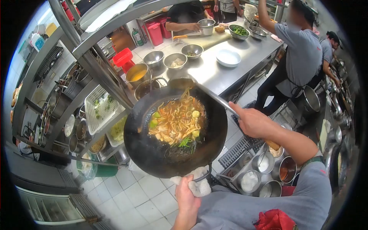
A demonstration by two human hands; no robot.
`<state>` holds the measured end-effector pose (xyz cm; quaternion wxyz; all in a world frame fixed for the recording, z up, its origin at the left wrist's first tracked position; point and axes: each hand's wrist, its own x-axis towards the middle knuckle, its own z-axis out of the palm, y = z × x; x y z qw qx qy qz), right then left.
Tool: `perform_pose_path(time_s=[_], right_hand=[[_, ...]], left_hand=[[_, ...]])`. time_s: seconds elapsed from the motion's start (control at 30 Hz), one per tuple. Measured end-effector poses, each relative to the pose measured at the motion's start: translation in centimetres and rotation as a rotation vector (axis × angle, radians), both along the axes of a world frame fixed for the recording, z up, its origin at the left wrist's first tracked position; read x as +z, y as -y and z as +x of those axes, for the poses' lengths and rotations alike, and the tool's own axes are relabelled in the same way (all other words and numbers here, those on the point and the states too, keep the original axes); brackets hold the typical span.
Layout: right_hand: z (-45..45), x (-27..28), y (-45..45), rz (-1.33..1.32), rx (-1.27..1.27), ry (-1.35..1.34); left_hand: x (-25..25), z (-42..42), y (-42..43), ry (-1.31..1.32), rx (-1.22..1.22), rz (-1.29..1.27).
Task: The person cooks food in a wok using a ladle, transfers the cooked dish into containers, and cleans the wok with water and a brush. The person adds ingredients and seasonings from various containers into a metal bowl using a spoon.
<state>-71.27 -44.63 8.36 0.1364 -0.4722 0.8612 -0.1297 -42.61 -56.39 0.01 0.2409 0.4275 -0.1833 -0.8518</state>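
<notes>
A large black wok (143, 161) is held up in front of me. It contains noodles (180, 117) in a brown sauce, with green and pale vegetable pieces. My left hand (188, 194) is closed on a folded white cloth (200, 187) wrapped at the wok's loop handle (207, 172). In my right hand (250, 119) is the long metal shaft of a ladle (214, 97), its wooden end below the wrist. The ladle's bowl is at the wok's far rim, with some noodles hanging just under it. My right fingers are wrapped round the shaft.
Beyond the wok, a steel counter (203, 76) carries several metal bowls and a white bowl (229, 58). A metal shelf frame (82, 46) and white basket (103, 109) stand left. Seasoning pots (251, 180) sit at lower right. Co-workers (297, 57) stand nearby.
</notes>
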Motion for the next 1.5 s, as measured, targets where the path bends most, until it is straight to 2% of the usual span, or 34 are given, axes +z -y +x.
perform_pose_path(time_s=[0.1,0.2,0.37,0.47,0.53,0.7,0.83,0.93,0.97,1.07,1.2,1.27,1.33,1.5], right_hand=[[1.6,2.1,0.9,0.149,-0.021,0.148],[2.4,2.3,0.3,0.15,0.057,0.292],[5.1,5.0,-2.1,0.106,0.059,0.312],[4.7,4.5,-3.1,-0.041,0.016,0.229],[4.5,5.3,-1.9,0.036,-0.091,0.28],[4.8,0.0,0.4,-0.091,0.067,0.285],[9.6,-0.1,2.3,0.055,0.153,0.471],[13.3,2.6,1.2,0.184,0.206,0.508],[14.2,1.9,0.6,0.109,0.246,0.443],[16.9,2.7,0.6,0.161,0.017,0.406],[21.5,-0.8,0.0,0.125,0.032,0.347],[23.0,-2.9,-0.8,0.11,0.112,0.457],[26.4,-1.3,1.1,0.31,-0.198,1.003],[33.5,-4.6,2.5,0.304,-0.309,1.635]], left_hand=[[-0.1,-0.3,-0.1,-0.041,0.001,0.013],[0.6,-0.8,0.1,-0.084,-0.021,0.006],[-1.0,0.4,0.3,-0.06,-0.051,-0.033],[-3.1,3.4,0.1,-0.022,-0.057,-0.036],[-2.0,5.2,-0.1,-0.004,-0.084,-0.058],[-1.7,9.8,-0.7,0.071,-0.074,-0.088],[-1.2,13.2,-0.7,0.121,-0.062,-0.091],[-1.0,16.6,-0.7,0.119,-0.027,-0.081],[-1.0,17.7,-0.9,0.114,-0.013,-0.075],[-1.2,20.8,-1.8,0.129,0.063,-0.128],[-1.0,23.5,-2.6,0.144,0.106,-0.16],[-2.2,24.2,-3.7,0.163,0.075,-0.169],[-3.6,24.9,-4.1,0.208,0.091,-0.202],[-8.5,26.7,-4.0,0.259,0.192,-0.321]])
